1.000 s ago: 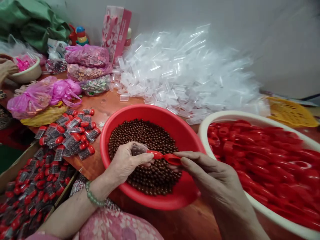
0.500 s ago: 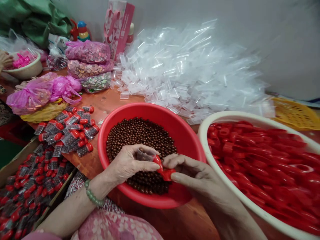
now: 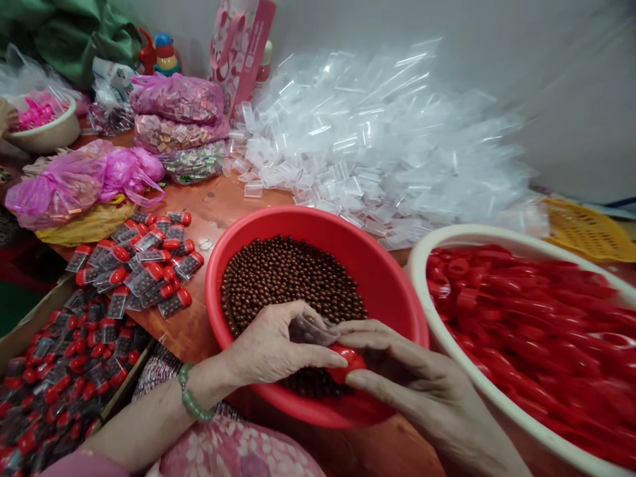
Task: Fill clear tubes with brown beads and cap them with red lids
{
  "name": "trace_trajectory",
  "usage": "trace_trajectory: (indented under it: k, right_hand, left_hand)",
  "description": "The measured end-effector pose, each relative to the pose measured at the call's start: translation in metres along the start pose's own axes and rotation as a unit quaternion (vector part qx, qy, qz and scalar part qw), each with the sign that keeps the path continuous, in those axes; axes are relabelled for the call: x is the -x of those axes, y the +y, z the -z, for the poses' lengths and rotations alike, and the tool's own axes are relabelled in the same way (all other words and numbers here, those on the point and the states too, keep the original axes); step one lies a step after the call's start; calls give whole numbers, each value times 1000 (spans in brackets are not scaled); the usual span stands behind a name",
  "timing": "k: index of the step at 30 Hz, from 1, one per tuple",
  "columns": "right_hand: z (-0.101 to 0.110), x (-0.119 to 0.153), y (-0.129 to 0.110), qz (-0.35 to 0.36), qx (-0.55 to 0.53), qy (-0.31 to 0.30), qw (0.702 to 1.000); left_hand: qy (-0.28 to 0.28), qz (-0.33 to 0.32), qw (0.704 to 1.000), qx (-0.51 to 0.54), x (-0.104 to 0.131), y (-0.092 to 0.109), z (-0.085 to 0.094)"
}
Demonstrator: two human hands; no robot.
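Note:
A red basin (image 3: 318, 215) part-filled with small round brown balls (image 3: 293, 278) stands in the middle. Over its near part, my left hand (image 3: 278, 341) pinches a clear plastic case (image 3: 312, 330) between thumb and fingers. My right hand (image 3: 407, 371) grips a red cap (image 3: 348, 363) at the right end of that case, thumb below and fingers above. Case and cap are together, and the fingers partly hide where they meet. A green bead bracelet (image 3: 191, 397) circles my left wrist.
White basin (image 3: 422, 255) of red plastic parts at right; heaped clear cases (image 3: 368, 152) behind. Filled red-capped cases (image 3: 154, 265) lie left, more in a box (image 3: 69, 371) below. Bags (image 3: 176, 99) and a white bowl (image 3: 54, 132), with part of another person's hand (image 3: 6, 118), are at far left.
The red cap and the clear case have come together, and my right hand has closed in on my left. The view has shifted slightly, moving the basins right and down.

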State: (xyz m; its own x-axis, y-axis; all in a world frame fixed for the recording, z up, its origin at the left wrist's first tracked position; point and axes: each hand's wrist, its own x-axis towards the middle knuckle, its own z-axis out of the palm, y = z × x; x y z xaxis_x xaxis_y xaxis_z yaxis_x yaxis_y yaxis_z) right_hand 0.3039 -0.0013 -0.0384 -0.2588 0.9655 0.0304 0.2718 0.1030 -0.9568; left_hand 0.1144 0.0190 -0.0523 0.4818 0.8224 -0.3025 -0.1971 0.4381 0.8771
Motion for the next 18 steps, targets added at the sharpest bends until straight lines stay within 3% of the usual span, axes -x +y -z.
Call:
trace_trajectory:
  k: [4, 7, 18]
  right_hand:
    - [-3, 2, -4, -17, -35, 102, 994]
    - [-8, 0, -11, 7, -58, 176, 983]
    - [-35, -22, -19, 116, 14, 138, 984]
  left_hand:
    - [11, -11, 998, -61, 1, 2, 7]
    - [-28, -8, 996, -89, 2, 5, 12]
    - [-138, -4, 984, -108, 2, 15, 25]
